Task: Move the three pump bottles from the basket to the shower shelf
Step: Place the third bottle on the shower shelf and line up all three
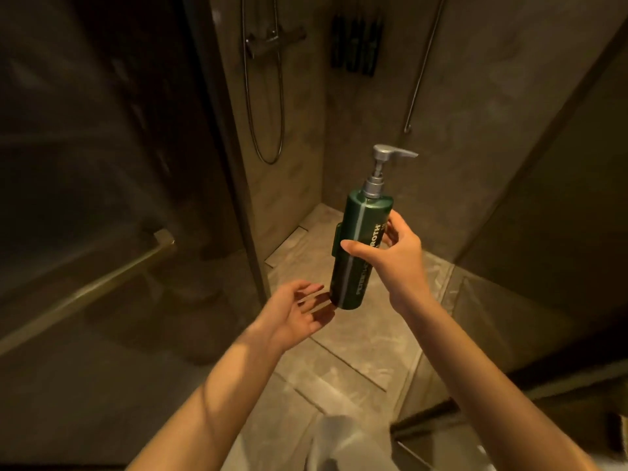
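Note:
A dark green pump bottle (360, 246) with a silver pump head and white lettering is held upright, slightly tilted, in front of the shower opening. My right hand (394, 253) grips it around the middle, thumb across the front. My left hand (299, 311) is open, palm up, just below and left of the bottle's base, fingertips near it. High on the far shower wall hangs a dark holder (356, 45) with what look like dark bottles; details are too dim to tell. The basket is not in view.
A glass shower door (217, 130) with a metal frame stands on the left, with a brass bar handle (102, 283). A shower hose and mixer (268, 42) hang on the back wall, and a grab rail (421, 69) on the right. The tiled floor (339, 351) lies below.

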